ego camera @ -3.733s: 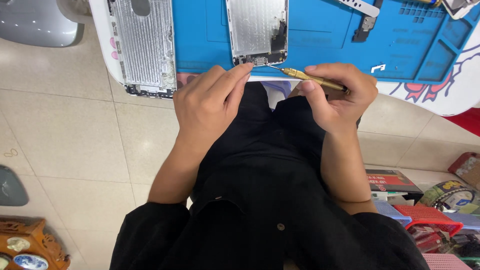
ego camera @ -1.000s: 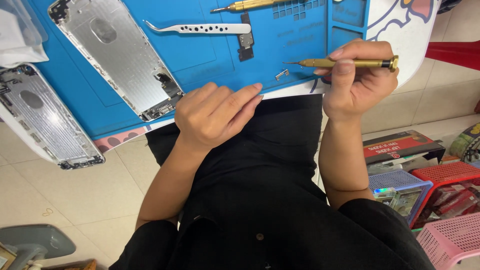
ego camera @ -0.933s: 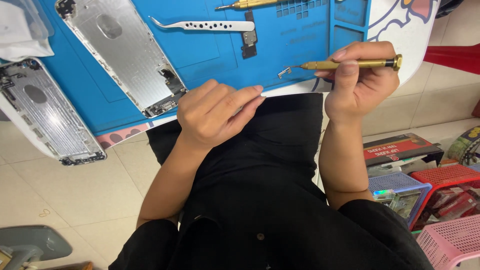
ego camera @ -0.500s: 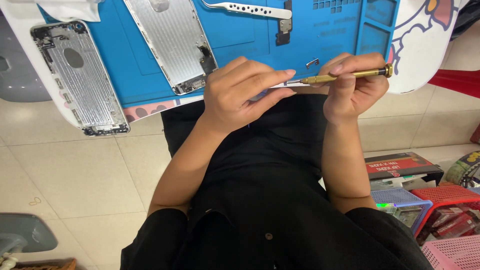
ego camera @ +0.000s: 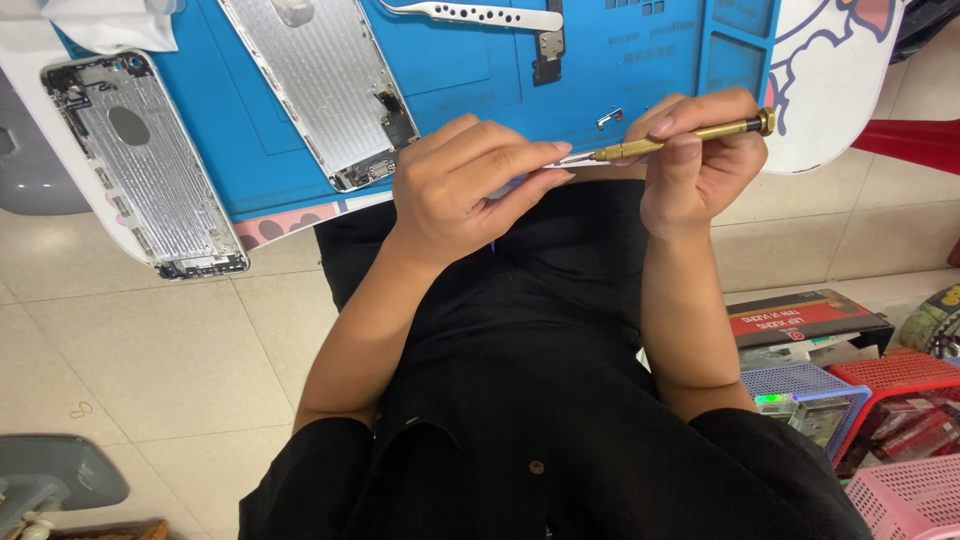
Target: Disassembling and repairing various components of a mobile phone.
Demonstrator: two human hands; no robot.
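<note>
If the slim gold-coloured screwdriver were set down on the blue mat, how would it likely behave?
The slim gold-coloured screwdriver looks like a round metal shaft, so it would probably roll unless the blue mat grips it. It seems stiff and light: the right hand holds it level with fingertips alone. Its fine tip, touching the left hand, may bend if dropped.

The thin gold metal screwdriver (ego camera: 680,136) lies almost flat in the air, just off the near edge of the blue mat. Its round back end points right and sits a bit higher. Its silver tip points left, touching fingertips.
</note>
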